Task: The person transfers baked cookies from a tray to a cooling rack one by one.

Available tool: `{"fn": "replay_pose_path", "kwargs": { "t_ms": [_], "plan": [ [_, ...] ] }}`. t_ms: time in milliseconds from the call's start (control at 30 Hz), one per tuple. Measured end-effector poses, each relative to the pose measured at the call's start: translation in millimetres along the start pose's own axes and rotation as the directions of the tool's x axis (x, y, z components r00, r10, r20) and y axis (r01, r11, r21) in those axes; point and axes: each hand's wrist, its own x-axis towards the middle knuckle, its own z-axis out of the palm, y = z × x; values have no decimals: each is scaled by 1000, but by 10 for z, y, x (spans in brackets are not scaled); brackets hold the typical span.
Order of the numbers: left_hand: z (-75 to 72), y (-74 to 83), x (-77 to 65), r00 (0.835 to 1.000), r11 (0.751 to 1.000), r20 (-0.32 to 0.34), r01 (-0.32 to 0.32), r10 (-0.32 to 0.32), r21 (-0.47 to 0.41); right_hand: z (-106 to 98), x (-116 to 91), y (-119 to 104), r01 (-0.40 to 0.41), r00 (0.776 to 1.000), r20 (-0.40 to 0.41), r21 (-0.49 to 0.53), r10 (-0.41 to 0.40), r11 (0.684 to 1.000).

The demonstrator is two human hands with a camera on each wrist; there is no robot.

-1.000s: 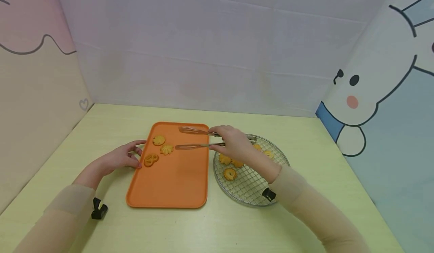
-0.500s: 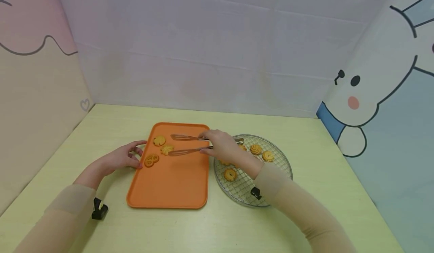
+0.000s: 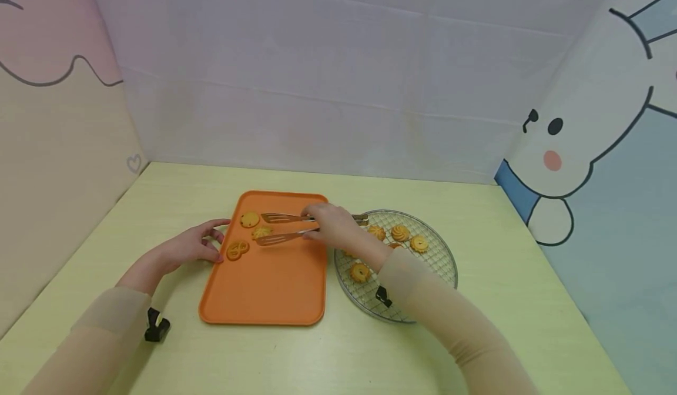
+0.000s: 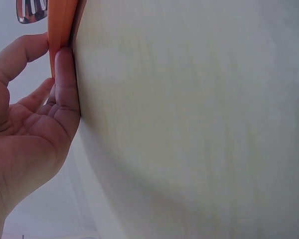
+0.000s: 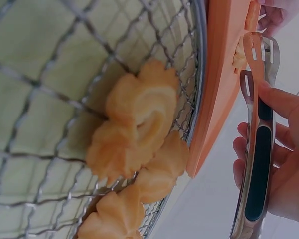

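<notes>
In the head view, an orange tray [image 3: 280, 277] bears a round dotted cookie [image 3: 250, 219], a flower-shaped cookie [image 3: 261, 231] and a pretzel-shaped cookie [image 3: 237, 250]. My left hand [image 3: 185, 248] holds the tray's left rim with curled fingers; in the left wrist view, thumb and fingers meet the rim. My right hand [image 3: 335, 227] grips metal serving tongs [image 3: 288, 218] with dark handle inserts [image 5: 257, 174]. The tongs' slotted arms are spread over the tray, their tips on either side of the flower-shaped cookie.
A round wire rack [image 3: 446, 260] stands to the tray's right, partly under the right forearm. Several piped cookies lie on it, including a swirled cookie [image 3: 400, 233] and a ring cookie [image 3: 360, 273]. A plain wall [image 3: 317, 77] stands behind the pale table [image 3: 344, 360].
My right hand has moved left with the tongs, bringing their tips to the flower-shaped cookie. More cookies on the rack have come into sight. My left hand stays at the rim.
</notes>
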Motion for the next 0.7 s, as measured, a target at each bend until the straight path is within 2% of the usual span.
{"fn": "replay_pose_path", "kwargs": {
  "t_ms": [133,400,700],
  "plan": [
    [3,-5,9,1000,1000,0,4,-4,-5,49,42,8,-17,1000,13,-9,17,1000],
    [7,3,5,1000,1000,3,2,-2,-8,128,98,-18,-80,995,59,56,77,995],
    [-16,-13,5,1000,1000,2,-13,13,-6,91,142,-83,-93,991,105,60,86,994]
  ]
}}
